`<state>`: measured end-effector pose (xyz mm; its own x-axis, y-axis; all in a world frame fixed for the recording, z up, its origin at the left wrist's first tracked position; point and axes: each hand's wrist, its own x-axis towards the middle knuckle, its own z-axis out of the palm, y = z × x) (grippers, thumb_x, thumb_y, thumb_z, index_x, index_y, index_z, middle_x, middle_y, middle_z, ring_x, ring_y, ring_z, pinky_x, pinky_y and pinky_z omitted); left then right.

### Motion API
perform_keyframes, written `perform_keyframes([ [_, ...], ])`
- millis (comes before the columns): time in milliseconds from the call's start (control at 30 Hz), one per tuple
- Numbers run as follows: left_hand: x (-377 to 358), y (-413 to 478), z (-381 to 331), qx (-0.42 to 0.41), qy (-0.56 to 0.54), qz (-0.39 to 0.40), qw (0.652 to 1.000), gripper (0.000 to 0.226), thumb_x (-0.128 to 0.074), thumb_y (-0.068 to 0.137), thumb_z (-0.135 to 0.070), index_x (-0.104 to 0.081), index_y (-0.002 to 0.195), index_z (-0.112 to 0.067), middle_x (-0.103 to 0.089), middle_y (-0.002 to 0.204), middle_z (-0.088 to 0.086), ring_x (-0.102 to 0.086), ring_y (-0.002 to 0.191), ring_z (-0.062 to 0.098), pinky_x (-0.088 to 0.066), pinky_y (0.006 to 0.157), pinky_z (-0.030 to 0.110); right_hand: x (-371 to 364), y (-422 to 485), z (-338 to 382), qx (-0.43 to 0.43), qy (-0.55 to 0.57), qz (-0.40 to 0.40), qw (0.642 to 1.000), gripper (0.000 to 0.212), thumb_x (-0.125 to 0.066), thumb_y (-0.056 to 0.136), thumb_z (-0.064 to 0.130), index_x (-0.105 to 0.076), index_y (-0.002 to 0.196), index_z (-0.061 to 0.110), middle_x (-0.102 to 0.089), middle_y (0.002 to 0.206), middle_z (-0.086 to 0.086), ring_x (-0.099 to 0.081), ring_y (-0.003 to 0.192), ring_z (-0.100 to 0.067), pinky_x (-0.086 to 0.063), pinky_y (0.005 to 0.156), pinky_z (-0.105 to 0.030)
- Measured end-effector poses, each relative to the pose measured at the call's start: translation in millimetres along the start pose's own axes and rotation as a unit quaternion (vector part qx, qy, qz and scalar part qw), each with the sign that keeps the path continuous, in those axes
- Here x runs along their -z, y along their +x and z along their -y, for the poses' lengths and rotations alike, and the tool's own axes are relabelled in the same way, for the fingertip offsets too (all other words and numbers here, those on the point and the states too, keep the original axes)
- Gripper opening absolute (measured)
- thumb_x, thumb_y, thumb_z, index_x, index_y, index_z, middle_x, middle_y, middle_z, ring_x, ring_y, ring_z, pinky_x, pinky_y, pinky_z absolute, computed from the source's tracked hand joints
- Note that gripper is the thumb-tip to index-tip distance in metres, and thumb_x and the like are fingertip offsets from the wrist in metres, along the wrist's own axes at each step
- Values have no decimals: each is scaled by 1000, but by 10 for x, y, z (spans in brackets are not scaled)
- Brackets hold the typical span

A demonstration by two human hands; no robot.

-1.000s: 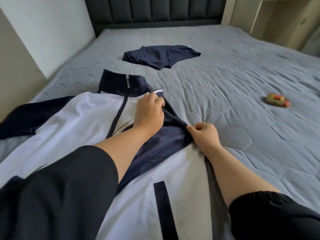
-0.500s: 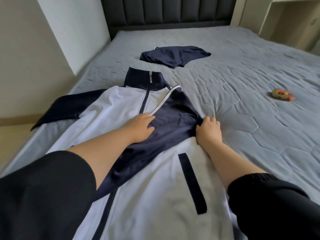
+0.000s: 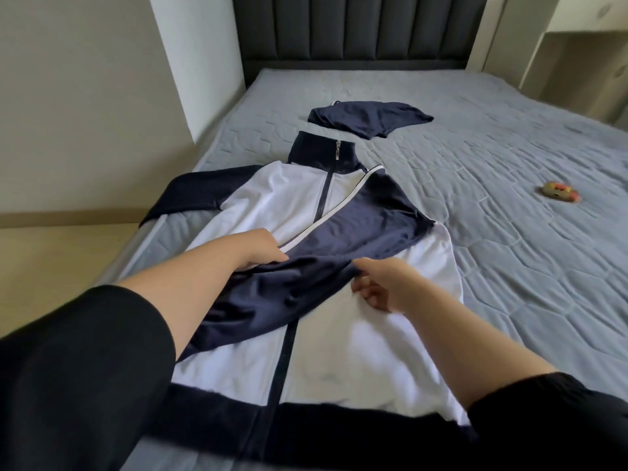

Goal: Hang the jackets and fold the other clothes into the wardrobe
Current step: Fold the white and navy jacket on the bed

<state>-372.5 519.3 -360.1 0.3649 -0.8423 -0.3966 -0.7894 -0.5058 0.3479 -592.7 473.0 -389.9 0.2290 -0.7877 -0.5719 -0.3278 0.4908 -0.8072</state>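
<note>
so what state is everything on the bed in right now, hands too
track jacket: flat, front up, zipped to the collar
folded sleeve: laid across the chest
other sleeve: spread out sideways
navy garment: loosely folded, beyond the collar
left hand: on the folded sleeve, grip unclear
right hand: fingers loosely curled at sleeve edge, grip unclear
</note>
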Motion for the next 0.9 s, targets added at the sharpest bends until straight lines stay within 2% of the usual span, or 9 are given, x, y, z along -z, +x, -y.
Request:
perform_keyframes([
  [67, 5, -35, 73, -29, 36, -64, 997, 34, -53, 95, -32, -61, 90, 0, -52, 83, 9, -50, 75, 27, -39, 66, 30, -90, -26, -21, -3, 60, -5, 998, 20, -54, 91, 13, -50, 72, 9, -52, 52, -5, -35, 33, -11, -28, 34, -13],
  [133, 12, -96, 178, -22, 34, -113, 993, 37, -52, 96, -30, -51, 70, -4, -45, 69, 6, -43, 64, 21, -34, 56, 28, -74, -66, -25, 1, 115, -37, 993, 18, -49, 89, 9, -48, 71, 8, -49, 47, -5, -40, 30, -12, -33, 32, -13],
  [300, -23, -133, 559, 0, -87, -97, 992, 37, -52, 90, -34, -41, 61, -15, -38, 66, 2, -38, 57, 20, -31, 57, 27, 50, -172, -180, 7, 136, -76, 988, 9, -46, 86, 13, -50, 82, 7, -58, 56, -13, -58, 36, -23, -47, 36, -24],
  [400, -31, -233, 706, 20, -233, 8, 972, 65, -53, 84, -64, -54, 126, -15, -49, 120, 0, -53, 114, 25, -40, 88, 32, -70, -202, -245, 6, 155, -30, 987, 13, -55, 89, 21, -53, 88, 8, -62, 60, -13, -63, 42, -23, -51, 40, -26],
  [467, -69, -272, 801, 16, -259, 92, 961, 77, -65, 78, -61, -49, 134, -11, -44, 137, -3, -46, 127, 21, -37, 97, 30, -230, -244, -269, 4, 179, -7, 984, 9, -59, 89, 17, -54, 90, 10, -60, 71, -11, -62, 46, -22, -52, 41, -26],
  [567, -80, -381, 961, -6, -157, 146, 977, 53, -74, 79, -43, -63, 108, -1, -67, 112, 13, -64, 96, 23, -48, 88, 33, -385, -255, -330, 36, 132, -48, 989, 6, -58, 87, 1, -55, 85, 6, -58, 74, -14, -61, 50, -23, -49, 39, -26],
  [700, -22, -516, 1039, -40, -32, 168, 984, 41, -73, 78, -46, -65, 88, -7, -68, 88, 4, -61, 76, 16, -48, 76, 29, -248, -232, -370, 153, -24, -215, 964, 26, -54, 77, 5, -49, 103, 7, -65, 90, -20, -65, 68, -31, -53, 55, -34],
  [800, -14, -601, 907, -59, 84, 16, 995, 39, -64, 84, -50, -48, 73, -16, -54, 75, 0, -48, 67, 17, -36, 62, 30, -208, -225, -369, 263, -192, -300, 897, 59, -59, 77, 10, -38, 133, 10, -47, 131, -15, -49, 114, -32, -40, 95, -39],
  [900, -133, -591, 650, -144, 131, -223, 955, 41, -44, 94, -48, -46, 123, -19, -53, 126, 7, -50, 110, 28, -41, 85, 38, -373, -244, -338, 391, -348, -284, 803, 57, -55, 87, 18, -38, 140, 8, -35, 146, -15, -29, 134, -33, -20, 111, -38],
])
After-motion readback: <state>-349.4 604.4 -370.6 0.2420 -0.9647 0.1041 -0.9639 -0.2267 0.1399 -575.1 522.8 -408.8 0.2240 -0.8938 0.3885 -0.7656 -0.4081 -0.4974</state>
